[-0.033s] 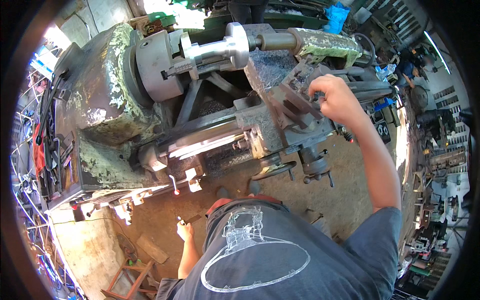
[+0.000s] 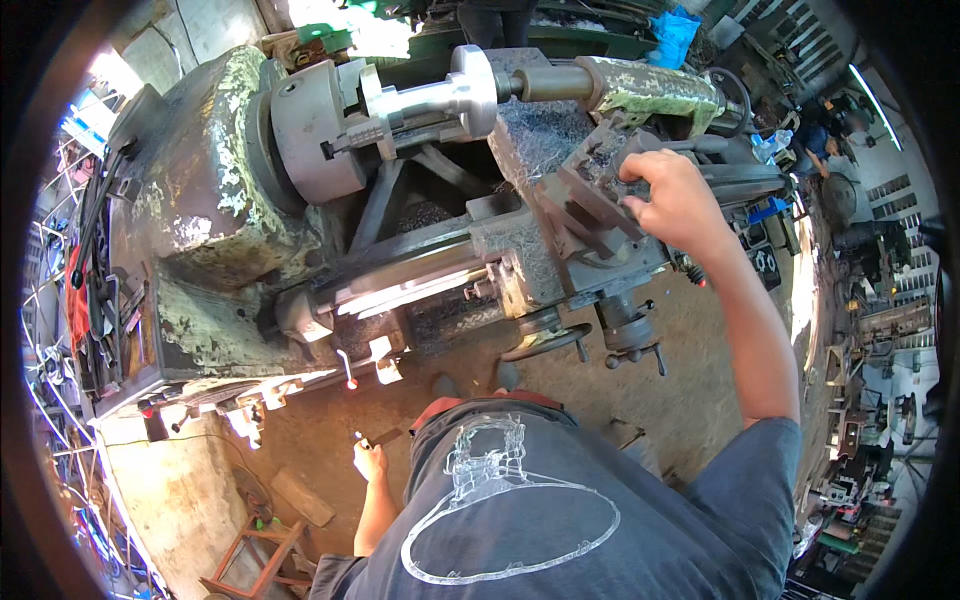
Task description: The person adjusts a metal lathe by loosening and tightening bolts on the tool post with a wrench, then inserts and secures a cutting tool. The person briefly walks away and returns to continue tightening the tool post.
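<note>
A large metal lathe [image 2: 205,250] with worn paint stands before me. Its chuck [image 2: 318,130] and the tailstock [image 2: 650,85] have a shiny turned metal workpiece [image 2: 440,98] between them. My right hand [image 2: 678,200] is at the tool post [image 2: 595,205] on the carriage, fingers curled over a small dark part; thumb and fingers hide most of it. Low beside my body, my left hand [image 2: 370,462] is closed on a small thing with a dark flat strip [image 2: 386,438] and a bright tip. I cannot make out its kind.
A carriage handwheel [image 2: 545,342] and a small crank handle [image 2: 638,350] project toward me. Metal shavings [image 2: 545,135] lie behind the carriage. A red-tipped lever [image 2: 349,372] hangs at the front. On the floor at lower left stands a wooden frame [image 2: 262,560].
My right hand has shifted very slightly to the right, and its thumb and forefinger look a little farther apart. My left hand, the lathe and the workpiece look unmoved.
</note>
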Demonstrator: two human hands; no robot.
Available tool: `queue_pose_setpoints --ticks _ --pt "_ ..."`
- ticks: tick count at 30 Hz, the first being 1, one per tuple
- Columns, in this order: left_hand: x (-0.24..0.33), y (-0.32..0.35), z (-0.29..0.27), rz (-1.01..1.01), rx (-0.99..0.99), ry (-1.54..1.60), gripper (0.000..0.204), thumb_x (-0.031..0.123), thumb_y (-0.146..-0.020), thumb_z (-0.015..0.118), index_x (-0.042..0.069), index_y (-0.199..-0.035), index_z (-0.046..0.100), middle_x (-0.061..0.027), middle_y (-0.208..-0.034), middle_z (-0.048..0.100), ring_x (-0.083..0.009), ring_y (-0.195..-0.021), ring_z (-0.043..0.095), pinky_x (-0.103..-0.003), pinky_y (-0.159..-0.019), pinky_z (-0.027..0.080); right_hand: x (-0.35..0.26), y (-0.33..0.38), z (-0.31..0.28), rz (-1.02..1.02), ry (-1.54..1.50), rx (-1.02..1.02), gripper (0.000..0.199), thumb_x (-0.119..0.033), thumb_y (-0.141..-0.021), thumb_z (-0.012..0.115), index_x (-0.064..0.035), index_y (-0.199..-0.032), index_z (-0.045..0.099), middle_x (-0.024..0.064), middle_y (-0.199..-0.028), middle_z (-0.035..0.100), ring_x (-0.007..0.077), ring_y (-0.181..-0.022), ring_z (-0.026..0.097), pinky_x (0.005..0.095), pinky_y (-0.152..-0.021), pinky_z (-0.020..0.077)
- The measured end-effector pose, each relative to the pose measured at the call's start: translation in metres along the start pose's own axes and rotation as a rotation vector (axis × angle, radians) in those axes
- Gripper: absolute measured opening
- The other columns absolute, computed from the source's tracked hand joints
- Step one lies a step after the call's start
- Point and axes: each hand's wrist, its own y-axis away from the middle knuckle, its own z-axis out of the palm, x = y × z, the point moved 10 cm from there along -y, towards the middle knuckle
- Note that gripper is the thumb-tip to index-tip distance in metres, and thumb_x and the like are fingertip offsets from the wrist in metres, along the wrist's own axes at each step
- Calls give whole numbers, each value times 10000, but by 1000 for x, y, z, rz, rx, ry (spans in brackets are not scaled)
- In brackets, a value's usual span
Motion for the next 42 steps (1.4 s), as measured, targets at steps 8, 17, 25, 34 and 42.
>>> queue_pose_setpoints --ticks 8,17,25,34,42 --pt "9 11 16 -1 -23 -40 458 147 -781 646 32 -1218 580 -258 -1059 684 -415 -1005 661 -468 -895 511 -13 -4 -8 -254 -162 -51 80 -55 -744 639 -9 -799 674 184 -886 668 381 -904 624 471 -817 500" --pt "-27 19 11 -115 -34 -85 398 135 -794 603 40 -1180 607 -253 -1054 688 -409 -1011 661 -473 -895 510 -20 -57 48 -89 266 -144 166 -170 -857 651 -5 -854 675 167 -891 682 374 -871 637 447 -790 516" --pt "-43 32 15 -209 -26 -48 438 155 -792 639 48 -1214 592 -245 -1082 686 -403 -1037 656 -459 -910 511 -17 -70 31 -131 1 -57 126 6 -710 578 18 -791 675 205 -786 679 414 -796 657 458 -733 529" --pt "-31 43 21 -167 -61 -18 455 158 -793 651 57 -1232 591 -241 -1072 691 -393 -1022 668 -458 -895 518 -48 -66 15 -348 -51 -5 203 -183 -835 712 10 -779 685 223 -805 677 398 -836 675 475 -751 539" --pt "-20 30 20 -101 -39 -48 425 147 -791 644 49 -1202 596 -248 -1053 690 -406 -1012 664 -462 -885 518 -47 -65 16 -372 -241 -53 175 -171 -828 712 0 -810 679 200 -829 679 407 -863 664 481 -795 526"
